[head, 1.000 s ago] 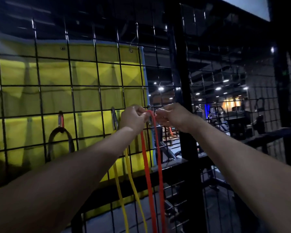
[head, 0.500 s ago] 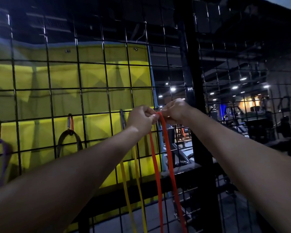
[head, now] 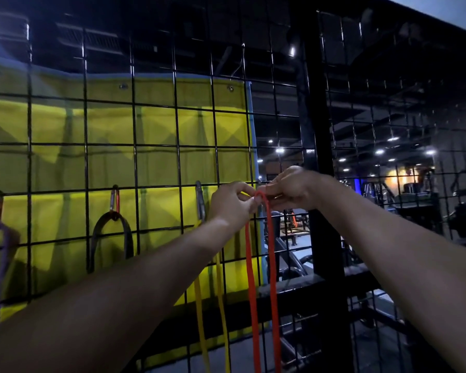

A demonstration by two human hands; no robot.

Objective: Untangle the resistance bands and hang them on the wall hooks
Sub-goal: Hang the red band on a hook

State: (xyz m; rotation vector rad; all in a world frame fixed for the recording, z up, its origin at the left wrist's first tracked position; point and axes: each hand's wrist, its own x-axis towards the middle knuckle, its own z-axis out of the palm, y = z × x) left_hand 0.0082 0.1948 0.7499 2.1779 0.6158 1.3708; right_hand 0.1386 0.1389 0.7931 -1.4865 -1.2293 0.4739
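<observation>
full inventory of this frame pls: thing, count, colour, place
red band: 1, red-orange, loop top pinched between both hands, hanging down
yellow band: 1, yellow, hanging from a clip left of the red one
black band: 1, black, on a red clip further left
purple band: 1, purple, far left edge
wire grid: 1, black, whole wall
yellow tarp: 1, behind the grid
black post: 1, right of centre
left hand: pinching the red band
right hand: pinching the red band

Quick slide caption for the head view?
Both hands hold the red band's loop top at the wire grid.
</observation>
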